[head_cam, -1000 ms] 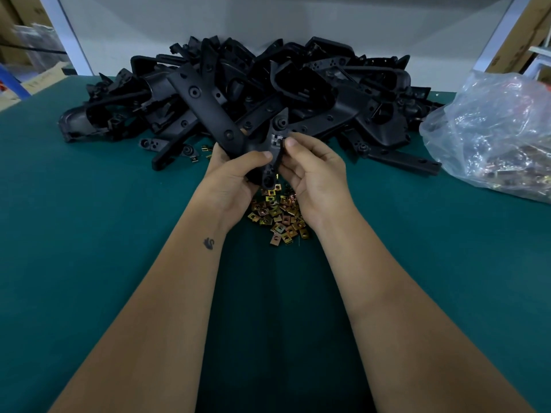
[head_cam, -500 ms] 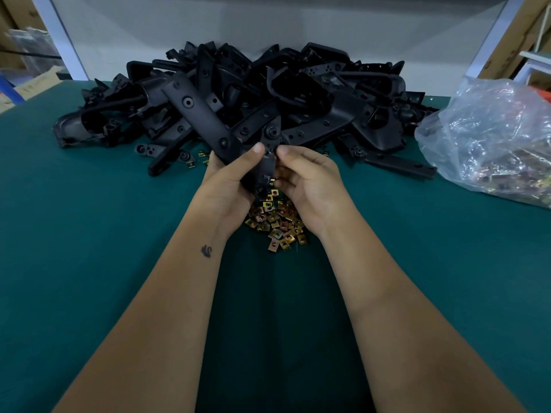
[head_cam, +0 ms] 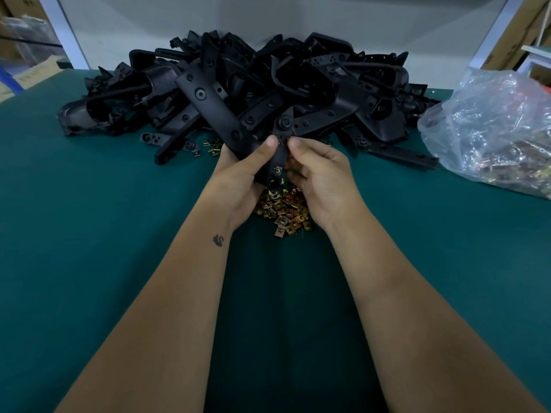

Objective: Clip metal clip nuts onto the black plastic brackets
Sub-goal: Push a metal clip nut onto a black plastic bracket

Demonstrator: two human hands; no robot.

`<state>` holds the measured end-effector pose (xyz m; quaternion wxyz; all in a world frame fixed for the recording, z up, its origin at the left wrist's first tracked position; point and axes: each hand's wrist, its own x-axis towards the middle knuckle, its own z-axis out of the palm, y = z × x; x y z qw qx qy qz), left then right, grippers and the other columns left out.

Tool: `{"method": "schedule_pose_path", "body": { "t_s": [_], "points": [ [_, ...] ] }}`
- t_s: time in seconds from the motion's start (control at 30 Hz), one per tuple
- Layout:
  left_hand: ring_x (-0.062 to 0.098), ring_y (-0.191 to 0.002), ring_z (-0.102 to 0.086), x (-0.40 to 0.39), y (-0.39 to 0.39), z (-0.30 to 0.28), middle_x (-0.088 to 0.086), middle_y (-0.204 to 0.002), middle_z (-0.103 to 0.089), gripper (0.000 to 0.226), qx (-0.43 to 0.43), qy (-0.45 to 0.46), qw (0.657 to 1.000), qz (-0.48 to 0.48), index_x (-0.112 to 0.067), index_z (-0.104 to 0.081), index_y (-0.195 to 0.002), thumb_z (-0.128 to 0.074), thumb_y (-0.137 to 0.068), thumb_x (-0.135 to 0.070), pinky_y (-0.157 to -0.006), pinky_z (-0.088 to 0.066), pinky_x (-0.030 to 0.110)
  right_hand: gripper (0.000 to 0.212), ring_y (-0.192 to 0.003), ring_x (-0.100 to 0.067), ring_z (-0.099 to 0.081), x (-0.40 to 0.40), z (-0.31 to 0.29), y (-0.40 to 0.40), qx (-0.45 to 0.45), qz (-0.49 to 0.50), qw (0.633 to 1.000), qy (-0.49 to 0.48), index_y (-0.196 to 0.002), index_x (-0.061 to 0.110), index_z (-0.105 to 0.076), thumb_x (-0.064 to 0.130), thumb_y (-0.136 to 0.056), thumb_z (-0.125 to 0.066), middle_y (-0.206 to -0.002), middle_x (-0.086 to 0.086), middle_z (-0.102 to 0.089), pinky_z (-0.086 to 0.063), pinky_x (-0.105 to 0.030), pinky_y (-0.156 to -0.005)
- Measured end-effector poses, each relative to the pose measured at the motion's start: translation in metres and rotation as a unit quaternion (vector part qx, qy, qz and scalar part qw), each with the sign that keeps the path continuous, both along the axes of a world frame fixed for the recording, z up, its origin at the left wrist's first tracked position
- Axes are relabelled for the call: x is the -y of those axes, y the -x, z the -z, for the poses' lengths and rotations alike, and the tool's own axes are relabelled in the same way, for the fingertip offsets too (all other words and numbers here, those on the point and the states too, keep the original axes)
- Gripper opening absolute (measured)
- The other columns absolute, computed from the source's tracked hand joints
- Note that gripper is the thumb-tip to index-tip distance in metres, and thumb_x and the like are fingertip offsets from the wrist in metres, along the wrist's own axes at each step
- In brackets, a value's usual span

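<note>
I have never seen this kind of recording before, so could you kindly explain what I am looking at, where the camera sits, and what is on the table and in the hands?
There is no machine here: a person works with two bare hands, and the single camera is worn on their head, looking forward and down, so both forearms reach into the picture from below. The left hand and right hand together hold one black plastic bracket, fingers curled round it; a small metal clip nut already sits on it. Beneath the hands, on the green table, lies a little heap of loose clip nuts. Behind is a big pile of brackets, and at the right a clear plastic bag that seems to hold more nuts.
</note>
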<state>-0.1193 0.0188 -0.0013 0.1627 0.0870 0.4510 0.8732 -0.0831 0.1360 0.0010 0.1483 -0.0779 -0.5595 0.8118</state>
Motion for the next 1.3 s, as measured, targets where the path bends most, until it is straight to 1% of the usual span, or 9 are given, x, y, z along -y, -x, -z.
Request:
{"method": "schedule_pose_path", "body": {
  "t_s": [0.1, 0.23, 0.37, 0.57, 0.73, 0.83, 1.0, 1.17, 1.3],
  "points": [
    [0.023, -0.119, -0.064, 0.0, 0.0, 0.0, 0.011, -0.132, -0.065, 0.051, -0.002, 0.007, 1.0, -0.001, -0.007, -0.046, -0.142, -0.062, -0.094, -0.006, -0.105, -0.049, 0.041, 0.006, -0.084, -0.019, -0.064, 0.001, 0.001, 0.0, 0.007, 0.015, 1.0, -0.02, -0.092, 0.009, -0.071, 0.01, -0.092, -0.065, -0.091, -0.01, -0.07, -0.053, -0.03, -0.078],
    [0.025, -0.12, -0.063, -0.001, -0.001, 0.0, 0.013, -0.133, -0.063, 0.051, -0.007, 0.02, 1.0, 0.0, -0.005, -0.045, -0.142, -0.062, -0.094, -0.005, -0.105, -0.049, 0.042, 0.006, -0.079, -0.015, -0.065, 0.001, 0.001, 0.0, 0.009, 0.023, 0.999, -0.031, -0.09, 0.01, -0.072, 0.01, -0.091, -0.066, -0.087, -0.007, -0.071, -0.052, -0.027, -0.073],
    [0.025, -0.119, -0.064, 0.001, -0.001, -0.001, 0.015, -0.133, -0.063, 0.053, -0.015, 0.024, 1.0, -0.011, -0.005, -0.044, -0.142, -0.062, -0.093, -0.002, -0.104, -0.05, 0.041, 0.007, -0.08, -0.017, -0.064, 0.0, 0.002, 0.001, 0.007, 0.032, 0.998, -0.062, -0.089, 0.009, -0.073, 0.008, -0.091, -0.066, -0.084, -0.007, -0.07, -0.052, -0.03, -0.077],
    [0.032, -0.122, -0.061, 0.002, 0.001, 0.001, 0.021, -0.133, -0.061, 0.053, -0.039, 0.059, 0.997, -0.03, 0.0, -0.043, -0.14, -0.063, -0.092, 0.001, -0.106, -0.048, 0.047, 0.009, -0.07, -0.009, -0.063, -0.002, 0.001, 0.001, 0.003, 0.046, 0.99, -0.134, -0.085, 0.011, -0.073, 0.007, -0.09, -0.067, -0.075, 0.0, -0.07, -0.052, -0.024, -0.071],
    [0.026, -0.123, -0.06, 0.002, 0.001, 0.004, 0.016, -0.133, -0.061, 0.057, -0.07, 0.11, 0.99, -0.058, -0.003, -0.042, -0.139, -0.068, -0.088, 0.004, -0.109, -0.046, 0.043, 0.01, -0.068, -0.009, -0.064, -0.003, 0.005, 0.002, 0.02, 0.088, 0.966, -0.243, -0.082, 0.014, -0.074, 0.009, -0.088, -0.069, -0.073, 0.001, -0.07, -0.054, -0.025, -0.067],
    [0.027, -0.12, -0.062, 0.003, 0.001, 0.004, 0.017, -0.131, -0.063, 0.054, -0.069, 0.098, 0.992, -0.046, -0.001, -0.044, -0.138, -0.067, -0.089, 0.002, -0.107, -0.048, 0.043, 0.009, -0.069, -0.007, -0.063, -0.004, 0.004, 0.001, 0.006, 0.07, 0.978, -0.198, -0.089, 0.008, -0.074, 0.004, -0.089, -0.067, -0.075, 0.001, -0.069, -0.052, -0.022, -0.069],
    [0.028, -0.122, -0.061, 0.005, 0.001, -0.001, 0.017, -0.134, -0.062, 0.054, -0.044, 0.049, 0.998, -0.005, -0.001, -0.044, -0.141, -0.063, -0.091, -0.005, -0.107, -0.047, 0.043, 0.009, -0.083, -0.021, -0.063, -0.007, -0.003, 0.0, -0.021, -0.009, 0.995, -0.099, -0.093, 0.002, -0.071, 0.0, -0.091, -0.062, -0.087, -0.01, -0.068, -0.053, -0.032, -0.081],
    [0.032, -0.128, -0.056, 0.007, 0.002, -0.001, 0.021, -0.139, -0.056, 0.053, -0.04, 0.056, 0.997, 0.021, 0.001, -0.041, -0.144, -0.058, -0.095, -0.004, -0.112, -0.042, 0.047, 0.008, -0.073, -0.018, -0.061, -0.014, -0.007, -0.001, -0.015, -0.047, 0.993, -0.11, -0.091, 0.002, -0.071, 0.002, -0.09, -0.064, -0.082, -0.01, -0.068, -0.053, -0.03, -0.076],
    [0.033, -0.128, -0.056, 0.009, 0.001, 0.0, 0.022, -0.139, -0.056, 0.051, -0.051, 0.082, 0.995, 0.031, 0.002, -0.041, -0.143, -0.058, -0.095, 0.0, -0.11, -0.043, 0.049, 0.009, -0.071, -0.013, -0.063, -0.017, -0.007, -0.003, -0.015, -0.08, 0.983, -0.165, -0.09, 0.001, -0.072, 0.004, -0.09, -0.064, -0.082, -0.01, -0.069, -0.052, -0.025, -0.072]
  ]
}}
